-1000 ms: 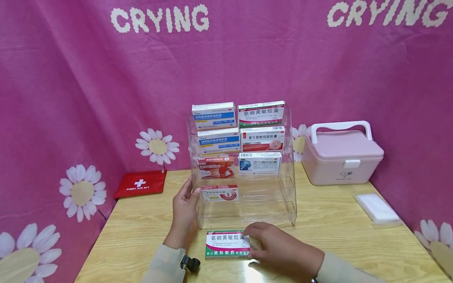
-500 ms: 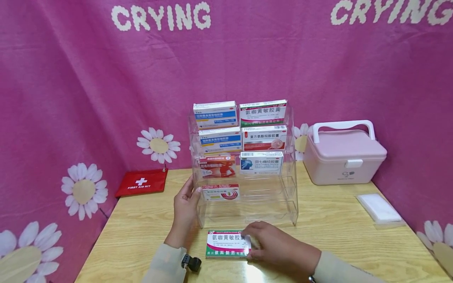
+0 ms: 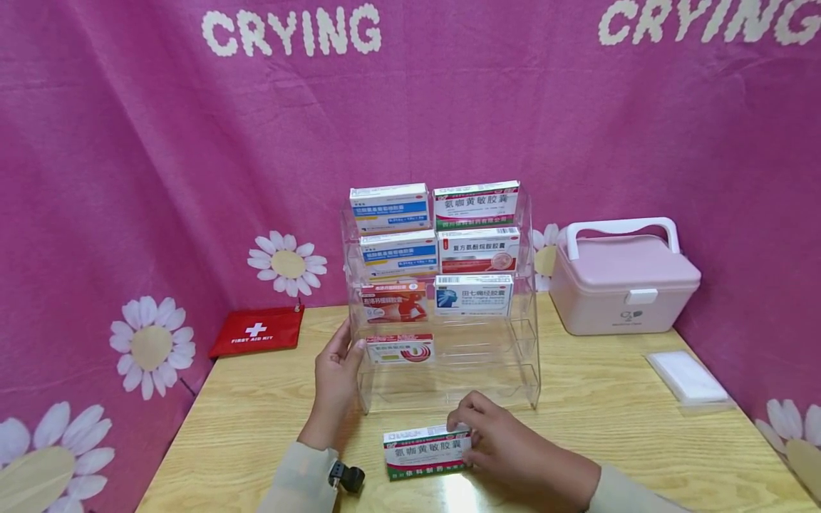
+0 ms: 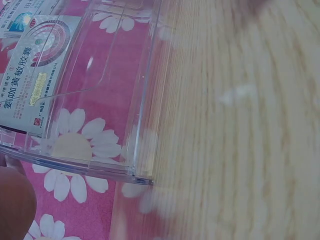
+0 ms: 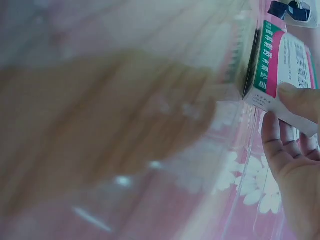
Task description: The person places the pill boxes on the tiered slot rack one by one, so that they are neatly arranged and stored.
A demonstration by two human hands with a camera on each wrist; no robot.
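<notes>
My right hand pinches the right end of a green, white and pink medicine box, which stands tilted up in front of the clear display rack. In the right wrist view, the thumb lies on the front of that box, with the fingers curled under its end. My left hand grips the rack's left side, thumb toward the front. Beside that thumb, a red and white medicine box sits on a lower tier. The left wrist view shows the rack's clear side panel.
Higher tiers hold several medicine boxes, among them a blue and white one and an orange one. A red first aid pouch lies back left. At right stand a pink medicine case and a white packet.
The green, white and pink box lay flat on the table. Now my right hand has tilted it up, slightly to the right, showing its top edge. My left hand has stayed at the rack.
</notes>
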